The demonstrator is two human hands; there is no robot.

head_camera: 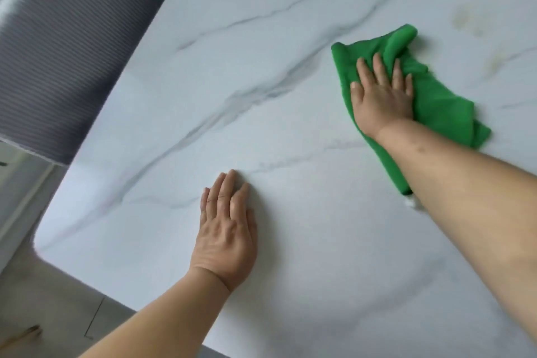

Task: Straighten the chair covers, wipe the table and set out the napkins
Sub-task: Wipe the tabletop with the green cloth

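Here we are over the white marble-look counter (290,23), grey veins running across it from the lower left toward the upper right. Right of centre, the right hand (380,96) lies palm-down on a bright green cloth (444,107). Its fingers (377,65) are straight and slightly spread, pressing the fabric flat against the counter rather than curling round it. The cloth is crumpled, bunched up at its top edge, and one long flap trails down the frame beneath the right forearm. In the lower middle, the left hand (225,238) rests flat on the bare counter, fingers (229,186) straight and close together, holding nothing, well apart from the cloth. Up in the upper right corner, beyond the cloth, there are faint yellowish marks (467,20) on the surface, possibly stains, though the view is too soft there to be sure. In the upper left, a grey ribbed chair cover (58,67) sits just beside the counter's edge. The counter's rounded corner shows at the lower left, with pale grey floor (43,299) below it
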